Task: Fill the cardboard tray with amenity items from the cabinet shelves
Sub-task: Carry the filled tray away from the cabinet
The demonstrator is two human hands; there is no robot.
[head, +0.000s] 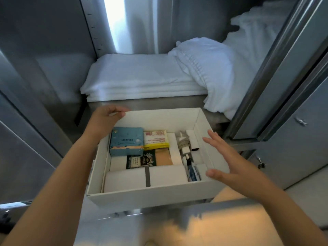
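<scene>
A white cardboard tray rests on the steel shelf edge below me. Inside lie a blue packet, a yellow and red packet, a dark green tea packet, a white rolled item with a grey band, a coiled white charger and small white boxes. My left hand grips the tray's far left corner, fingers curled over the rim. My right hand is at the tray's right wall with straight, spread fingers; whether it touches the wall is unclear.
Folded white towels are stacked on the steel shelf behind the tray, with a crumpled white cloth to their right. Steel cabinet walls and open doors flank both sides. A shiny steel surface lies near me.
</scene>
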